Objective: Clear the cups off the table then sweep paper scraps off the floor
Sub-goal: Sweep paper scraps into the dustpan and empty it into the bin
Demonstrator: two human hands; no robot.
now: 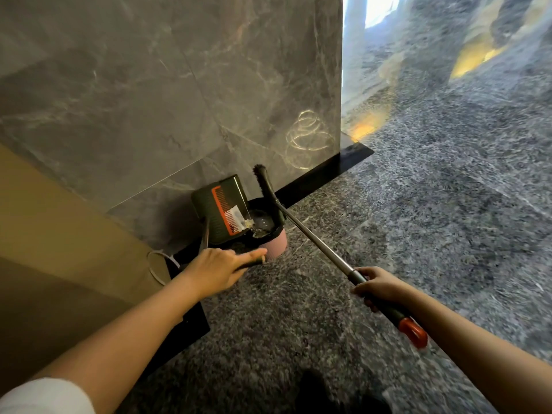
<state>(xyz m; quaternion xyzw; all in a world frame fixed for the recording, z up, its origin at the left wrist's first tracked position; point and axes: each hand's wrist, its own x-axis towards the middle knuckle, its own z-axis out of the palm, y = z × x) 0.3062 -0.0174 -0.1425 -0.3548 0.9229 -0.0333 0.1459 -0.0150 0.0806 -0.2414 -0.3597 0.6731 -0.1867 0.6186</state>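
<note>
My left hand (222, 268) grips the handle of a dark green dustpan (221, 209) with an orange comb edge. The pan is tipped up over a pink bin (276, 246) lined with a black bag. Paper scraps (243, 221) hang at the pan's lip above the bin's mouth. My right hand (378, 288) holds the metal pole of a broom (313, 243) near its dark grip with a red end cap. The broom's black bristle head (263, 179) points up beside the bin, against the wall.
A grey marble wall (149, 100) with a black baseboard (322, 174) stands right behind the bin. A tan paper bag (59, 234) with a white handle fills the left. Speckled grey floor (448, 204) stretches right and forward.
</note>
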